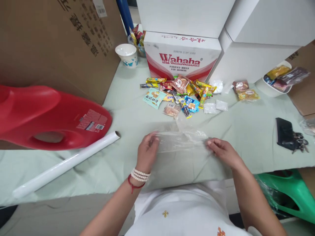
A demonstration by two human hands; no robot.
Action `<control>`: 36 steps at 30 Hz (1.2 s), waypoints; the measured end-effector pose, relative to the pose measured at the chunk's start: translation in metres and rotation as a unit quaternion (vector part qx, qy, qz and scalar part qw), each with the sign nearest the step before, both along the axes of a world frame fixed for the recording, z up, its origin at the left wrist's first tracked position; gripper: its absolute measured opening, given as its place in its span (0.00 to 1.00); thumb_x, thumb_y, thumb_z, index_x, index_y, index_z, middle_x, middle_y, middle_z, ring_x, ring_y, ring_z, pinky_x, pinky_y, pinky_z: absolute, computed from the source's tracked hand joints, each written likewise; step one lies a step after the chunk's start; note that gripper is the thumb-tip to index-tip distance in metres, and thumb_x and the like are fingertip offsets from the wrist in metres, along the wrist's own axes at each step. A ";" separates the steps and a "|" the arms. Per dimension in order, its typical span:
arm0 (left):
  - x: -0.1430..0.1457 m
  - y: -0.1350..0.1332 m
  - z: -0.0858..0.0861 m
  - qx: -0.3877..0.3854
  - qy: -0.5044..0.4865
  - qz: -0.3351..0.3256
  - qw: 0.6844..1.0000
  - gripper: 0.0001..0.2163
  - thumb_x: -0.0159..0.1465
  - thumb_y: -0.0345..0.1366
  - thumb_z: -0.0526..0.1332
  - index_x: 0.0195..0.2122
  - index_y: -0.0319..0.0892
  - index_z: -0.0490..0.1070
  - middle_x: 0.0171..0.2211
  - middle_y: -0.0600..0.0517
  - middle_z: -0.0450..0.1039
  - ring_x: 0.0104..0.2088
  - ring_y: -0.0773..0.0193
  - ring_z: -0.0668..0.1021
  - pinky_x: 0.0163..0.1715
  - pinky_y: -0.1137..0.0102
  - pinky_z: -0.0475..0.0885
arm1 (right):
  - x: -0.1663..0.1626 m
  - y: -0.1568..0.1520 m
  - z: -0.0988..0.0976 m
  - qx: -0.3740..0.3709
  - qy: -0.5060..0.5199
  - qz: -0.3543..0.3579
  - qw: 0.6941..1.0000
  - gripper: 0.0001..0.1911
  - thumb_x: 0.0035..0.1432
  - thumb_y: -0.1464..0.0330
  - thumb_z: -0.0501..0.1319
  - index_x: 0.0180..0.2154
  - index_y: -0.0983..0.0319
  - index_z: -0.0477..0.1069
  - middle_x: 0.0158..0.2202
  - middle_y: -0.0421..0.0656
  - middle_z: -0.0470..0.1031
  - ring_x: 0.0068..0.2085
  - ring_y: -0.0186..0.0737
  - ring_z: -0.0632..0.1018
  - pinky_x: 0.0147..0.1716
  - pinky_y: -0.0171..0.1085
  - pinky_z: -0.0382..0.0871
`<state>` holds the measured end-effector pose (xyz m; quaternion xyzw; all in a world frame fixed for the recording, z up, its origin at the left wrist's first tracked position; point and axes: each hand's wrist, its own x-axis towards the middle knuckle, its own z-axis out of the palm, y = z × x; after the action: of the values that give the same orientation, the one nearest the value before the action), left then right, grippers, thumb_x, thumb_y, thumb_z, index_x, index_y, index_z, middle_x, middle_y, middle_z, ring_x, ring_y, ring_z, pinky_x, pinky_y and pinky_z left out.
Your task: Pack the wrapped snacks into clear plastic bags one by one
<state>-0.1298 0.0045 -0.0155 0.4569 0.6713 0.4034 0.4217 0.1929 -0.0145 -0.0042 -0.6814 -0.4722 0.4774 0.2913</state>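
Note:
Both my hands hold a clear plastic bag (182, 144) stretched between them over the pale green tablecloth (128, 108). My left hand (147, 149), with a bead bracelet and red string at the wrist, pinches the bag's left edge. My right hand (221, 150) pinches its right edge. Beyond the bag lies a pile of small wrapped snacks (179, 93), not touched by either hand.
A red plastic stool (49, 114) lies at left with a white roll (66, 164) beside it. Big cardboard box (61, 42) at back left, Wahaha box (182, 55) and white boxes behind. Paper cup (127, 55), snack bowl (273, 87), black wallet with keys (287, 134), green stool (290, 193).

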 end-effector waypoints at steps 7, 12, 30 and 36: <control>0.002 0.005 0.033 0.146 0.367 -0.119 0.911 0.36 0.58 0.38 0.61 0.69 0.40 0.57 0.64 0.35 0.65 0.71 0.37 0.56 0.68 0.40 0.49 | -0.022 0.059 0.003 0.139 -0.162 0.049 0.976 0.25 0.61 0.47 0.61 0.46 0.60 0.77 0.38 0.47 0.82 0.38 0.45 0.79 0.36 0.39 0.69; 0.035 0.039 0.032 0.077 0.294 -0.223 0.926 0.14 0.61 0.47 0.62 0.40 0.42 0.76 0.34 0.45 0.78 0.43 0.45 0.79 0.49 0.55 0.69 | -0.061 0.078 -0.018 0.099 -0.074 0.071 0.990 0.16 0.57 0.54 0.63 0.33 0.60 0.75 0.24 0.37 0.71 0.25 0.35 0.69 0.25 0.33 0.59; 0.026 0.029 -0.011 0.305 0.319 -0.302 0.845 0.13 0.66 0.34 0.60 0.50 0.55 0.77 0.52 0.46 0.78 0.61 0.49 0.74 0.69 0.43 0.42 | -0.013 0.089 -0.024 0.016 0.013 -0.068 0.997 0.15 0.52 0.54 0.63 0.29 0.59 0.69 0.18 0.34 0.64 0.18 0.33 0.62 0.18 0.35 0.53; 0.028 0.031 -0.022 0.187 0.398 -0.301 0.846 0.29 0.72 0.47 0.53 0.73 0.45 0.53 0.71 0.34 0.57 0.68 0.42 0.66 0.65 0.29 0.38 | 0.009 0.087 -0.001 0.195 -0.352 -0.066 0.913 0.18 0.59 0.61 0.61 0.47 0.63 0.77 0.43 0.52 0.77 0.39 0.50 0.77 0.40 0.47 0.72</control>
<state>-0.1015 0.0359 -0.0370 0.8281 0.5228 0.1584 0.1258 0.2022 0.0729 -0.0047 -0.7645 -0.5817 0.0850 0.2644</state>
